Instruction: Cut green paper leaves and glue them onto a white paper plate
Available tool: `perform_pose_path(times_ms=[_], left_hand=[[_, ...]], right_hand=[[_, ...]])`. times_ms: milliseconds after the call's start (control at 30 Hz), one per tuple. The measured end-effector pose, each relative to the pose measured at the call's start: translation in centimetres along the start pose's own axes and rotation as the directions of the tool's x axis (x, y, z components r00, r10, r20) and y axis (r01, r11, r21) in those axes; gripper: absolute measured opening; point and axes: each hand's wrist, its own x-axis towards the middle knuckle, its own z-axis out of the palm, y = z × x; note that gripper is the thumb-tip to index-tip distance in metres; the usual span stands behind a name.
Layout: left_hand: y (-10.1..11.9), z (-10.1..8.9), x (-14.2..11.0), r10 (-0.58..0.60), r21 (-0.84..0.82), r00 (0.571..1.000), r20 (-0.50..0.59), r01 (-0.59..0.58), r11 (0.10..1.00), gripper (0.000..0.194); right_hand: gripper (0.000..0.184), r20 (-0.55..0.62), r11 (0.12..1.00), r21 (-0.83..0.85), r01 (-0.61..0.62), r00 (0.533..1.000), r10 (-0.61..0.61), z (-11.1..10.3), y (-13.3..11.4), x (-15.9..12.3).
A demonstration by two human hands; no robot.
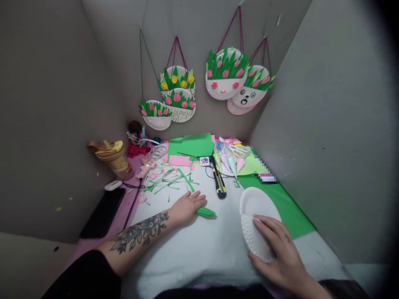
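My left hand [189, 206] lies flat on the white table cover, fingers stretched out. By its thumb side is a small green paper leaf [206, 212]; I cannot tell whether the hand touches it. On the right, my right hand [279, 249] grips a white paper plate [260, 201] with a ribbed rim. A cut half plate [249, 230] seems to be layered over its lower part, forming a pocket. The thumb is at the near edge and the fingers lie over the front.
Beyond my hands lie a box cutter [219, 182], green paper scraps [171, 179], green sheets [196, 145], scissors [239, 150] and piping bags [231, 164]. A cup [116, 160] and a black tablet-like slab [104, 214] are at left. Decorated plates [226, 87] hang on the wall.
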Motion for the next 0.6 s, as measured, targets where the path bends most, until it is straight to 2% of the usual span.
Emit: perform_pose_path(times_ms=[33, 133, 233, 300, 333, 400, 467, 533, 600], left_hand=[[-0.9, -0.3, 0.1, 0.006, -0.015, 1.000, 0.008, -0.006, 1.000, 0.050], [-4.6, -2.3, 0.9, -0.093, -0.063, 0.993, -0.073, 0.088, 0.994, 0.048], [-8.1, -5.7, 2.3, -0.213, -0.171, 0.959, -0.189, 0.181, 0.968, 0.041], [-9.3, -8.0, 3.4, -0.263, -0.267, 0.941, -0.213, 0.203, 0.942, 0.033], [-9.5, -9.1, 3.8, -0.283, -0.314, 0.927, -0.244, 0.201, 0.928, 0.032], [-9.3, -10.8, 4.5, -0.379, -0.445, 0.840, -0.388, 0.190, 0.875, 0.032], [-8.7, -12.1, 4.9, -0.514, -0.596, 0.763, -0.392, 0.214, 0.774, 0.021], [-8.3, -12.8, 4.9, -0.542, -0.616, 0.758, -0.364, 0.240, 0.750, 0.019], [-7.8, -13.1, 4.5, -0.536, -0.608, 0.742, -0.403, 0.221, 0.763, 0.022]], right_hand=[[0.076, -0.010, 1.000, -0.007, -0.005, 1.000, 0.005, 0.1, 0.5, 0.2], [0.076, -0.005, 0.999, 0.015, 0.034, 0.999, -0.034, 0.8, 1.2, 1.6], [0.078, 0.050, 0.991, 0.087, 0.105, 0.993, -0.109, 1.9, 0.9, 3.5], [0.081, 0.100, 0.976, 0.155, 0.152, 0.981, -0.169, 2.8, 0.4, 4.7], [0.082, 0.121, 0.966, 0.190, 0.177, 0.972, -0.202, 3.2, 0.1, 5.3], [0.083, 0.191, 0.951, 0.243, 0.192, 0.952, -0.240, 4.0, -0.4, 6.5], [0.077, 0.323, 0.953, 0.258, 0.161, 0.915, -0.242, 4.9, -0.9, 7.8], [0.071, 0.461, 0.958, 0.252, 0.136, 0.854, -0.242, 5.8, -1.6, 9.3], [0.069, 0.553, 0.960, 0.248, 0.131, 0.794, -0.251, 6.8, -2.4, 10.8]])
